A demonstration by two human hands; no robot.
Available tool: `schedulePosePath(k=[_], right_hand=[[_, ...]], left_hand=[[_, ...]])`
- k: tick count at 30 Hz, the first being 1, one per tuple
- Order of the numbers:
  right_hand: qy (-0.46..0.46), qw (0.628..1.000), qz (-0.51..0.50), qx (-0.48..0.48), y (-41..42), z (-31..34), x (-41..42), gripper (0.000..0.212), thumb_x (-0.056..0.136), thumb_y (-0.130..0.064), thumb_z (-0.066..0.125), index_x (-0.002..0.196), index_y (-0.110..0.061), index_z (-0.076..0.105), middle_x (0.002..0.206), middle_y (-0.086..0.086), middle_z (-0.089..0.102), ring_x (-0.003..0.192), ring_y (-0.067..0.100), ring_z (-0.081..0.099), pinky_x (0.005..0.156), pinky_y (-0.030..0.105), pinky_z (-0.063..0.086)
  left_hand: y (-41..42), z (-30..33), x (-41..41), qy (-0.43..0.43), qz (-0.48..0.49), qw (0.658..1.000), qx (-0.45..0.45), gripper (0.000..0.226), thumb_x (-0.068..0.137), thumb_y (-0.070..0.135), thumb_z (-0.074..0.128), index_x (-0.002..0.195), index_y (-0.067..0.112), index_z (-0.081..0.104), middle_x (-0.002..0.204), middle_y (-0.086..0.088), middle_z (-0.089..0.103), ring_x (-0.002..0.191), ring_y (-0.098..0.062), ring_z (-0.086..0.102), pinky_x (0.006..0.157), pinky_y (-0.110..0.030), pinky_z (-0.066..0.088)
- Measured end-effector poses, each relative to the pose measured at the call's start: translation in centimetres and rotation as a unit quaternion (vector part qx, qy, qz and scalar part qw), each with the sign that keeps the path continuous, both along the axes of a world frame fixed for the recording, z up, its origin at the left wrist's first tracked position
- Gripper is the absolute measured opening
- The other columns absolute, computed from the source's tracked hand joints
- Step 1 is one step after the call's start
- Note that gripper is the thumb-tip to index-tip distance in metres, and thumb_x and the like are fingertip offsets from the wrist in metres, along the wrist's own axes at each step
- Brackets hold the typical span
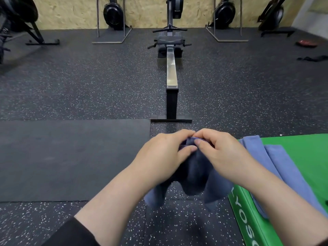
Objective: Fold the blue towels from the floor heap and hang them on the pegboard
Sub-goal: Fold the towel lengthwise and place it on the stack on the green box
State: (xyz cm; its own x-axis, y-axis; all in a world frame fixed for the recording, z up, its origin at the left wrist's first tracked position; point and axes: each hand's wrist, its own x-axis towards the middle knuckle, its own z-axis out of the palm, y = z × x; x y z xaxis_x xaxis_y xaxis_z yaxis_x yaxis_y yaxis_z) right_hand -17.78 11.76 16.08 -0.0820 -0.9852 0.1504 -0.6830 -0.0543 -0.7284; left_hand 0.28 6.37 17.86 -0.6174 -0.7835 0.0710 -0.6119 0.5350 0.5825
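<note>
Both forearms reach forward from the lower edge of the view and converge at the middle. The left hand [166,150] and the right hand [215,148] meet knuckle to knuckle, backs turned up. Each grip is closed: fingers curl downward and the thumbs press in toward each other, pinching the same bunched towel [195,171], which hangs below the wrists. The left forearm is bare up to a dark sleeve [74,233] near the elbow. The right forearm is bare.
</note>
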Motion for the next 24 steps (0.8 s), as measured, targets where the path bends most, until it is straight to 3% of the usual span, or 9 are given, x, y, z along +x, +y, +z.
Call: schedulePosePath(k=[2, 5, 7, 10, 13, 16, 19, 22, 24], right_hand=[[-0.01, 1.0, 0.003, 0.001, 0.1, 0.0, 0.0, 0.018, 0.098, -0.019, 0.058, 0.092, -0.031, 0.069, 0.081, -0.015, 0.069, 0.077, 0.005, 0.06, 0.072, 0.027, 0.046], [-0.042, 0.999, 0.0, -0.007, 0.1, -0.2, -0.1, 0.014, 0.097, -0.024, 0.061, 0.093, -0.036, 0.068, 0.08, -0.01, 0.07, 0.075, 0.012, 0.061, 0.073, 0.037, 0.051], [-0.057, 0.998, -0.006, -0.012, -0.1, -0.3, -0.3, 0.009, 0.095, -0.026, 0.065, 0.091, -0.035, 0.066, 0.077, -0.005, 0.07, 0.072, 0.018, 0.061, 0.073, 0.043, 0.051], [-0.039, 0.999, -0.013, 0.004, -0.1, -0.4, -0.6, 0.013, 0.093, -0.03, 0.068, 0.081, -0.025, 0.066, 0.067, -0.006, 0.064, 0.061, 0.007, 0.048, 0.064, 0.037, 0.044], [-0.013, 0.999, -0.026, 0.015, 0.0, -0.3, -0.6, 0.018, 0.095, -0.031, 0.066, 0.078, -0.024, 0.065, 0.06, -0.017, 0.057, 0.057, 0.002, 0.043, 0.058, 0.025, 0.035], [-0.007, 1.0, -0.027, 0.011, 0.1, -0.1, -0.4, 0.013, 0.096, -0.033, 0.063, 0.084, -0.029, 0.066, 0.07, -0.017, 0.064, 0.065, 0.002, 0.051, 0.062, 0.025, 0.039], [-0.002, 1.0, -0.006, 0.006, 0.2, 0.3, -0.1, 0.01, 0.097, -0.034, 0.062, 0.089, -0.032, 0.068, 0.078, -0.013, 0.068, 0.07, 0.002, 0.055, 0.066, 0.025, 0.043], [-0.013, 1.0, 0.004, 0.006, 0.4, 0.6, 0.2, 0.01, 0.097, -0.031, 0.062, 0.09, -0.032, 0.07, 0.082, -0.015, 0.07, 0.076, 0.003, 0.059, 0.07, 0.024, 0.045], [-0.025, 1.0, 0.002, 0.011, 0.4, 0.8, 0.1, 0.009, 0.096, -0.029, 0.064, 0.091, -0.03, 0.071, 0.082, -0.015, 0.071, 0.077, 0.003, 0.061, 0.073, 0.026, 0.047]], left_hand=[[-0.1, -0.2, -0.3, -0.006, 0.003, 1.0, -0.005, 0.02, 0.097, 0.05, 0.056, 0.111, 0.038, 0.062, 0.076, 0.008, 0.061, 0.088, -0.023, 0.063, 0.08, -0.041, 0.053], [-0.6, -0.4, -0.3, -0.002, 0.026, 1.0, -0.008, 0.024, 0.099, 0.049, 0.052, 0.088, 0.028, 0.058, 0.071, 0.007, 0.062, 0.079, -0.022, 0.06, 0.075, -0.042, 0.053], [-0.8, -0.3, -0.2, 0.005, 0.059, 0.998, -0.019, 0.025, 0.1, 0.046, 0.051, 0.085, 0.027, 0.056, 0.072, 0.006, 0.063, 0.08, -0.024, 0.06, 0.075, -0.042, 0.052], [-1.3, -0.2, 0.3, 0.024, 0.138, 0.989, -0.035, 0.025, 0.1, 0.043, 0.051, 0.084, 0.024, 0.056, 0.077, 0.004, 0.066, 0.083, -0.027, 0.061, 0.075, -0.04, 0.052], [-2.0, -0.2, 0.9, 0.013, 0.167, 0.985, -0.039, 0.021, 0.099, 0.043, 0.053, 0.088, 0.026, 0.059, 0.079, 0.005, 0.067, 0.086, -0.027, 0.062, 0.076, -0.039, 0.051], [-1.4, 0.3, 0.8, 0.002, 0.122, 0.993, -0.008, 0.021, 0.094, 0.046, 0.06, 0.114, 0.04, 0.061, 0.069, 0.007, 0.058, 0.082, -0.022, 0.058, 0.077, -0.035, 0.051], [-0.4, 0.3, 0.2, -0.017, 0.04, 0.999, 0.008, 0.035, 0.095, 0.047, 0.059, 0.13, 0.047, 0.058, 0.09, 0.005, 0.071, 0.094, -0.02, 0.063, 0.086, -0.036, 0.052], [-0.3, -0.1, -0.2, -0.019, 0.028, 0.999, 0.006, 0.01, 0.097, 0.045, 0.057, 0.099, 0.037, 0.062, 0.076, 0.011, 0.064, 0.081, -0.017, 0.059, 0.078, -0.04, 0.054], [-0.6, -0.3, -0.1, -0.009, 0.049, 0.999, 0.0, 0.013, 0.097, 0.042, 0.057, 0.089, 0.033, 0.059, 0.065, 0.011, 0.058, 0.073, -0.016, 0.056, 0.074, -0.04, 0.054]])
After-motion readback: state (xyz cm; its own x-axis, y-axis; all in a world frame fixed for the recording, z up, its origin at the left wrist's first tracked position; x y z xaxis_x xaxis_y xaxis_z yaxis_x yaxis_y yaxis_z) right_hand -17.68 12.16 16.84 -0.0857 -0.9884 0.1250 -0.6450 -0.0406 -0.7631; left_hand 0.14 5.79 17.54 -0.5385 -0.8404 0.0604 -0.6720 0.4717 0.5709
